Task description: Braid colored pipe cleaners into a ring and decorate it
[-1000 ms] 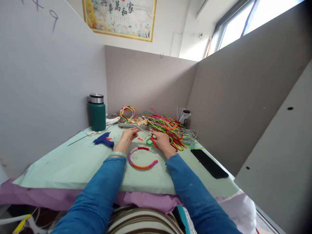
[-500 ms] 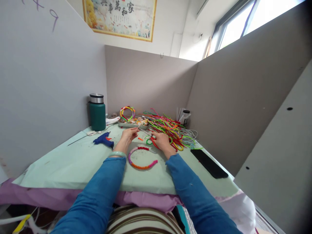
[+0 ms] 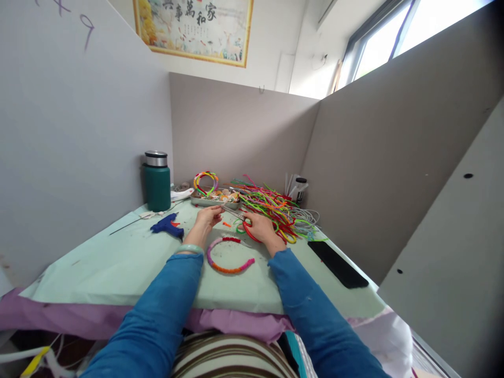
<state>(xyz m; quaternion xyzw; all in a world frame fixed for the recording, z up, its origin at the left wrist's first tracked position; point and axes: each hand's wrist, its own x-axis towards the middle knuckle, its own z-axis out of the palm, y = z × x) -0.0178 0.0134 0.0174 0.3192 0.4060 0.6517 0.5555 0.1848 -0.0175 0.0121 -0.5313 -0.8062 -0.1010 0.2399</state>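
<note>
Red-handled scissors (image 3: 235,213) (slim steel blades) sit in right hand (image 3: 262,227), near left hand (image 3: 207,220).

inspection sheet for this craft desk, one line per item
surface: table, covered in pale green.
job's things: scissors with red handles; wrapped headband lying between the wrists.
clutter: pipe cleaner pile, tray, glue gun, flask, phone.
grippers: right hand grips the scissors; left hand pinches at the blade tip, what it holds is too small to tell.
cables: grey cord coiled by the pile.
surroundings: grey partitions, framed picture, window.
</note>
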